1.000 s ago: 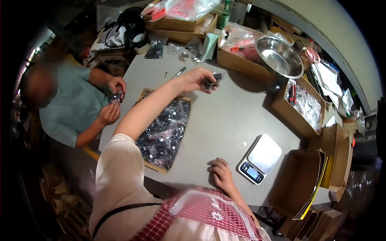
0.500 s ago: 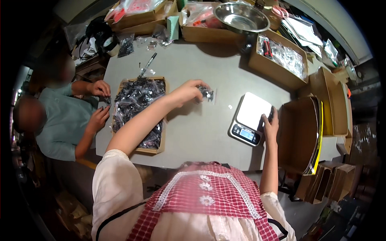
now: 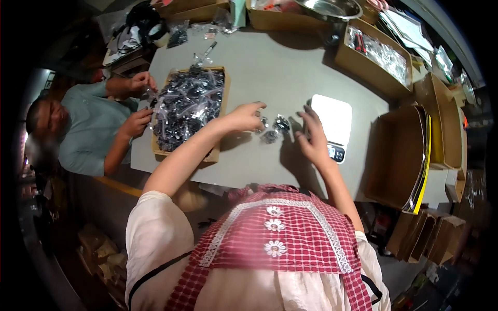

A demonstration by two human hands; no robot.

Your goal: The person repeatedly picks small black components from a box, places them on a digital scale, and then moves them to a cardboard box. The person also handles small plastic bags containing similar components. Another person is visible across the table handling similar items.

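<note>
My left hand [image 3: 248, 116] reaches over the table with its fingers apart, the tips at the edge of small clear bags. One bag with dark parts [image 3: 270, 136] lies flat just beyond the fingertips. Another bag of black parts [image 3: 281, 123] sits between my two hands. My right hand [image 3: 312, 136] hovers open, fingers spread, between these bags and the digital scale [image 3: 332, 116], partly covering the scale's left edge. The scale's white platform has nothing on it. Under my left forearm, a shallow cardboard box [image 3: 224, 98] is heaped with bagged black parts [image 3: 189, 103].
A co-worker [image 3: 96, 132] sits at the left, both hands on a small bag beside the box. Cardboard boxes [image 3: 397, 155] stand along the right edge. At the back are a box of clear bags [image 3: 381, 54], a metal bowl [image 3: 332, 8] and a marker [image 3: 210, 49].
My right hand has left the scale's right side and come across to its left. Another bag now shows beside the left hand's bag. The whole view has shifted.
</note>
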